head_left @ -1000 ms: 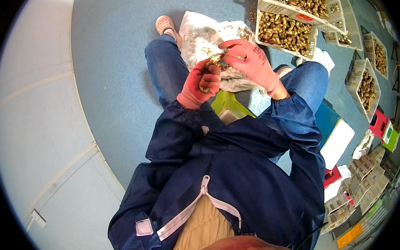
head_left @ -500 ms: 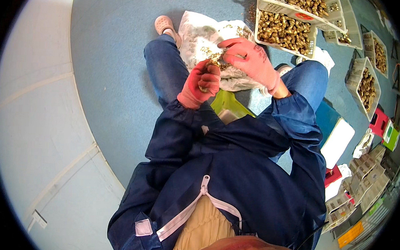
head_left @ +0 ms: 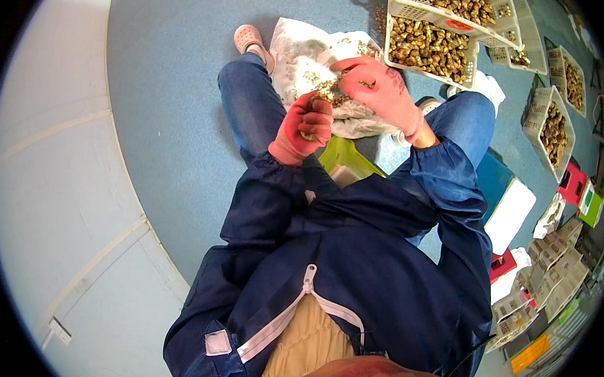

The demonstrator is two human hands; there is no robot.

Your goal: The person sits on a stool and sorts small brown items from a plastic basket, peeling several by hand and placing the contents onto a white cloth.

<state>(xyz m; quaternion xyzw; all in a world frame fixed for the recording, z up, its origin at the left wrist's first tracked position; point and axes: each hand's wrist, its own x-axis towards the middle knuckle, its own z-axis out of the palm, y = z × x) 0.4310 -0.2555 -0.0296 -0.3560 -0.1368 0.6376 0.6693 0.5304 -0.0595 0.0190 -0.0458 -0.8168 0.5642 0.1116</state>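
My left hand (head_left: pixel 303 128), in a pink-red glove, is closed round a small brown, knobbly piece that looks like a mushroom or root. Only bits of the piece show between the fingers. My right hand (head_left: pixel 379 91), gloved alike, is bent in a pinch just right of it, and what its fingertips hold is hidden. Both hands are above a white cloth or sack (head_left: pixel 298 47) strewn with brown and yellowish scraps, lying on the floor between my feet. A yellow-green container (head_left: pixel 349 157) stands below the hands, between my legs.
Stacked white perforated crates (head_left: pixel 428 73) full of brown knobbly pieces stand at the far right. Another such crate (head_left: pixel 552 132) is farther right. Near my right knee are a blue and white box (head_left: pixel 507 204) and a red stool-like object (head_left: pixel 504 265). A pale wall (head_left: pixel 60 164) runs along the left.
My right hand's fingers have shifted very slightly. My left hand keeps its grip, and the rest looks the same.
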